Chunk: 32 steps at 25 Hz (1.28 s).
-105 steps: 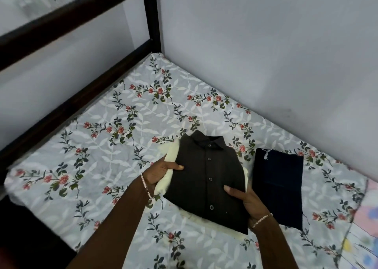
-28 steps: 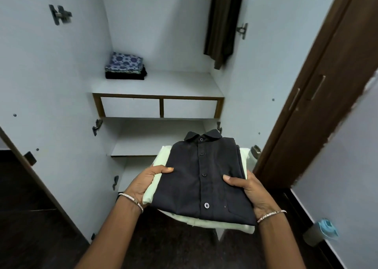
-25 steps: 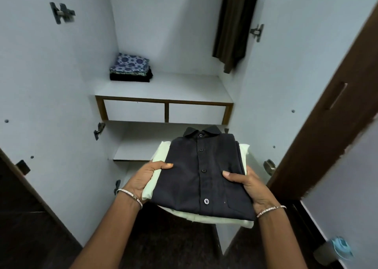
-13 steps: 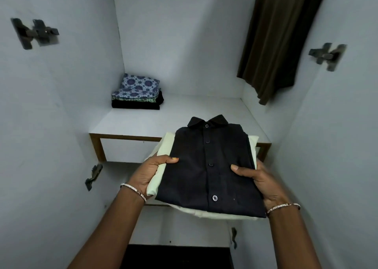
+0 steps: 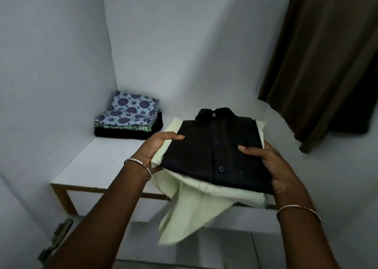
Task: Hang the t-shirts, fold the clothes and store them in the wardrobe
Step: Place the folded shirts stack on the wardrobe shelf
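A folded black button shirt (image 5: pixel 214 150) lies on top of a pale green folded garment (image 5: pixel 190 211). Both are held above the front of the white wardrobe shelf (image 5: pixel 92 164). My left hand (image 5: pixel 155 150) grips the stack's left edge, thumb on top of the black shirt. On the stack's right edge my right hand (image 5: pixel 266 158) holds the same way, thumb on top. A flap of the pale green garment has come loose and hangs down below the stack.
A stack of folded clothes (image 5: pixel 131 117), blue patterned piece on top, sits in the shelf's back left corner. A dark brown garment (image 5: pixel 327 60) hangs at the right. White wardrobe walls close in on both sides. A door hinge (image 5: pixel 59 236) shows at the lower left.
I have moved closer, and the stack now sits over the shelf's front. Part of the pale green garment has slipped loose and droops below. Both hands keep their grip.
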Tool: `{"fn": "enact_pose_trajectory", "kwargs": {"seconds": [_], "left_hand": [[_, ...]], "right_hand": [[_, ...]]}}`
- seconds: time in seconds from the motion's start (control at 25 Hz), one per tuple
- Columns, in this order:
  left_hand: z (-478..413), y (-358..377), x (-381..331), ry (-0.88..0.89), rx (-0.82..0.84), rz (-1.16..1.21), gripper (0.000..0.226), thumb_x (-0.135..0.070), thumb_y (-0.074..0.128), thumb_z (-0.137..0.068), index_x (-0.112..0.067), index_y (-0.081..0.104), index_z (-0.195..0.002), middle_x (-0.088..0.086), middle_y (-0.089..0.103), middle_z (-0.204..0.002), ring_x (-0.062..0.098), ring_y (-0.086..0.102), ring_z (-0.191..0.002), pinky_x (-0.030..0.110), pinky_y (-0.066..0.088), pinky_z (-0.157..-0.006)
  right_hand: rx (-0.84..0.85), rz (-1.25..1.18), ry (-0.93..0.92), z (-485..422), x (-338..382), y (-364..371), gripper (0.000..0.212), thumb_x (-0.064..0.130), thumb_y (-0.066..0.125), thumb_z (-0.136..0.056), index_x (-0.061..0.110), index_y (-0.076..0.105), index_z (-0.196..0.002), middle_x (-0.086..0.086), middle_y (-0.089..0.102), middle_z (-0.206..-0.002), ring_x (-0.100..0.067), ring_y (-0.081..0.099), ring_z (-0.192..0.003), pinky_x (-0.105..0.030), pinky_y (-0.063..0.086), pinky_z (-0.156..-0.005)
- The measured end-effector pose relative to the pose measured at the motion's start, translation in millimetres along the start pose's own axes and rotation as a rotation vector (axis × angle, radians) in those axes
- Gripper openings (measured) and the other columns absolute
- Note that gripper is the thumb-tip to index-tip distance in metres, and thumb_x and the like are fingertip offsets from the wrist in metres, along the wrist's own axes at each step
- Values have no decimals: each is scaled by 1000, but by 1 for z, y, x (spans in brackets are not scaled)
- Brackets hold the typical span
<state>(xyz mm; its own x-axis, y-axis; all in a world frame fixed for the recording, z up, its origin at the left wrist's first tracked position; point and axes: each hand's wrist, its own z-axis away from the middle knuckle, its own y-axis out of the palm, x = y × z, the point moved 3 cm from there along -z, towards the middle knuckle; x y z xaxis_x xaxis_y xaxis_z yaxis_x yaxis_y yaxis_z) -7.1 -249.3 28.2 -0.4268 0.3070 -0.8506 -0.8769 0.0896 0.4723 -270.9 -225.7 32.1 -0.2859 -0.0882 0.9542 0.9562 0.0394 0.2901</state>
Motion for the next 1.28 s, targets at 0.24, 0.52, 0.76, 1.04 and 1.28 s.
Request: {"fn": "enact_pose_trajectory", "kwargs": {"seconds": [0.24,0.52,0.76,1.04,1.28], "left_hand": [[-125,22,-86,76,17,-118,23,-4,54,-88,-2,76,-84,15,74,-84,27,72,-73,33,60,-73],[-207,17,-162,237,4,-149,21,-8,60,-83,-10,75,-99,12,74,-99,27,71,-87,39,51,-96],[-218,-2,-167,274,-51,-93,13,-9,61,-85,-10,74,-87,8,73,-85,22,70,-73,27,57,-67],[-172,-52,-120,205,-132,-153,44,-7,57,-90,-13,73,-50,3,68,-55,14,64,-45,19,50,-43],[-120,-111,-44,16,-208,-5,15,-6,66,-76,-6,78,-86,17,75,-90,30,73,-78,37,61,-73]], "right_hand": [[23,-20,15,-132,54,4,31,7,67,-84,9,70,-115,-18,75,-106,-33,73,-90,-39,62,-70],[100,-59,-68,-251,96,23,54,11,74,-73,7,67,-125,-18,71,-117,-34,71,-102,-44,59,-82],[153,-43,-58,-283,98,42,57,11,74,-73,5,64,-129,-19,68,-125,-37,66,-112,-51,53,-98],[175,-53,189,-237,29,59,39,9,66,-81,5,69,-119,-17,73,-113,-29,73,-92,-38,61,-79],[159,-65,311,-175,-55,66,50,2,73,-75,9,67,-124,-19,71,-118,-34,70,-103,-45,59,-86]]}}
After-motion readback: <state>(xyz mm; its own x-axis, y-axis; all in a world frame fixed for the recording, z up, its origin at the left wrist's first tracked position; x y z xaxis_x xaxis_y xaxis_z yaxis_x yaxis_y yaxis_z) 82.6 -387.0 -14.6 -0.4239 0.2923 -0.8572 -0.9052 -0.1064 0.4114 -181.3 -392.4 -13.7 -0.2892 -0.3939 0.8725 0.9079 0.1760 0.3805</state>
